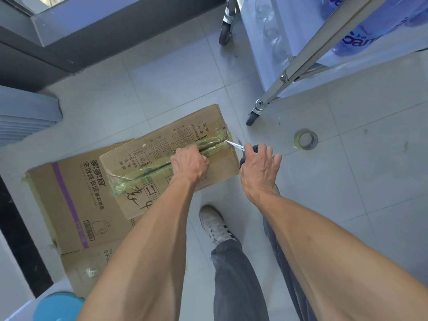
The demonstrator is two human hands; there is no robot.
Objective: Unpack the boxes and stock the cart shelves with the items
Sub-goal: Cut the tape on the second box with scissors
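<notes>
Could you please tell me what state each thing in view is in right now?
Top box: taped, seam partly slit at the right end.
Lower box: closed, under the top box.
Scissors: in the right hand, tips at the seam.
Left hand: fingers curled into the seam.
Tape roll: flat on the floor.
Cart: bottles on its shelf.

Smaller cardboard box (162, 167) sat atop a larger printed carton (69, 205) on the tiled floor, its top flaps closed and its centre seam covered in yellowish clear tape, partly wrinkled. Scissors (238, 145) with dark handles pointed their blades at the seam's far end, tips touching the tape. Metal-framed cart (301, 63) on castors stood just beyond the boxes, to the right, with large blue-labelled water bottles (366, 31) lying on its shelf.
</notes>
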